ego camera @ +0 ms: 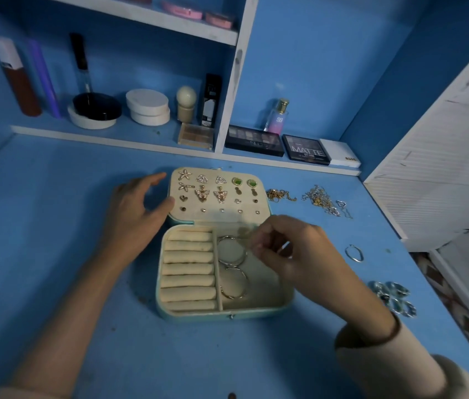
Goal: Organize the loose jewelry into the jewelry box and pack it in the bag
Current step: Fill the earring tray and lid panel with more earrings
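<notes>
Currently the jewelry box (198, 314) is sitting open on the tabletop (55, 226), front wall toward the person, lid (219, 218) lying flat on the far side, long axis running front to back. Earrings (201, 194) are being carried on the lid; two hoops (232, 265) are lying in the right compartment. The lid's left edge is being touched by the open left hand (135, 208). The right hand (293, 251) is being held curled in a pinch beside the upper hoop; grip cannot be told.

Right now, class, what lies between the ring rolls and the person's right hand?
The head view shows the divider of the jewelry box, then two silver hoops in the open compartment, between the ring rolls and the right hand.
</notes>
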`<state>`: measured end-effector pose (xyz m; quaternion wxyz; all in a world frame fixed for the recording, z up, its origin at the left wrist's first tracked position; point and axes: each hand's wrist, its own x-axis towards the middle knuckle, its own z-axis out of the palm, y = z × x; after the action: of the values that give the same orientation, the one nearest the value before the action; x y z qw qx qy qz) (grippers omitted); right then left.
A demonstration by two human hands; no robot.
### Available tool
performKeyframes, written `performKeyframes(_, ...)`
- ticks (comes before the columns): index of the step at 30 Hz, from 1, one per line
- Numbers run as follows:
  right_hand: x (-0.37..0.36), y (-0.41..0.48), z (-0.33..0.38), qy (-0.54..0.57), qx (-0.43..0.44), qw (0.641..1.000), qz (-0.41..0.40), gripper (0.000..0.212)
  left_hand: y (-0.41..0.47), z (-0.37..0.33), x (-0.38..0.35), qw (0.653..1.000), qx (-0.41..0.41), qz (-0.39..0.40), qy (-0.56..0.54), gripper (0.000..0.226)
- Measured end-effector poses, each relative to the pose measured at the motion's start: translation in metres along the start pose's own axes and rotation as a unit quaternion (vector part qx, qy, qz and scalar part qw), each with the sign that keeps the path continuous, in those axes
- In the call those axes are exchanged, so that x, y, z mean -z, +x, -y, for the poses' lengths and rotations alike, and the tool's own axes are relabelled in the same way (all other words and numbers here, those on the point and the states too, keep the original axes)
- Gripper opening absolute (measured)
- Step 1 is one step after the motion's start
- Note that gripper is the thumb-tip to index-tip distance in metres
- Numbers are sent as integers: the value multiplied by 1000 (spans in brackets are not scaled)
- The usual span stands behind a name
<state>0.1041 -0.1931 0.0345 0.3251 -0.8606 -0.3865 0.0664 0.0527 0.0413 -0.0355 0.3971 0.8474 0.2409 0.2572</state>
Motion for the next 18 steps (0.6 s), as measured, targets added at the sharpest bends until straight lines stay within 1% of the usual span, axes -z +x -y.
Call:
performKeyframes(2,19,0,-10,-25,3,1000,-17,22,1,2,0,1000,-1,0,-2,47)
performKeyframes(3,29,1,-17,-48,-7,999,-10,22,1,3,0,1000,-2,1,-4,47)
performKeyframes(5,49,0,-35,-115,-51,991,47,25,2,3,0,1000,-2,4,-4,47)
performKeyframes(7,65,-2,-53,-183,-104,969,131,30,2,3,-1,1000,-2,4,-3,47)
performKeyframes(9,74,-6,-66,-222,-141,948,181,36,2,2,-1,1000,0,3,-7,47)
performKeyframes(13,79,-13,-79,-249,-171,925,229,43,1,2,-1,1000,-2,0,-12,46)
performKeyframes(15,77,-15,-80,-244,-177,923,237,44,1,2,-1,1000,-1,0,-15,46)
performKeyframes(18,74,-16,-82,-241,-171,929,225,41,1,1,-1,1000,0,-1,-16,46)
